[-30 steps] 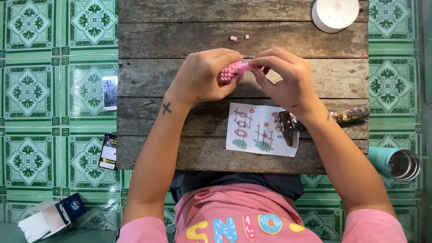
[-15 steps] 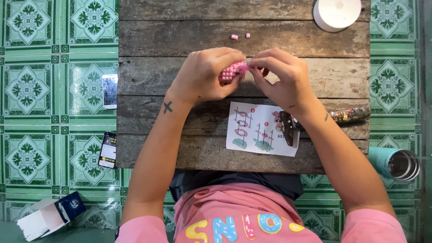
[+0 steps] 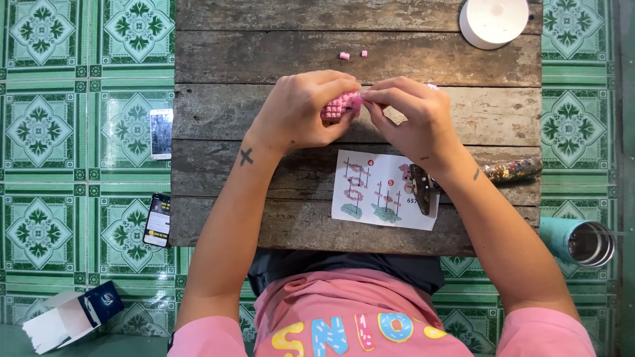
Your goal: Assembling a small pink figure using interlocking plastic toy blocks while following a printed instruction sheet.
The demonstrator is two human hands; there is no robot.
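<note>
The left hand [image 3: 297, 112] is gripping a pink block model [image 3: 340, 106], its long axis running left to right, while the right hand [image 3: 413, 119] is pinching narrowly at the model's right end — both equally close. Just below the grip a white instruction sheet [image 3: 370, 192] is lying; beyond it, two loose pink bricks [image 3: 353, 55] and a white round tub [image 3: 493, 20] — farther right.

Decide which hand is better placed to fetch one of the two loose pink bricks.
Probably the right hand: only its fingertips pinch at the pink model, so it could let go, while the left hand cradles the model. The bricks lie just beyond both hands.
</note>
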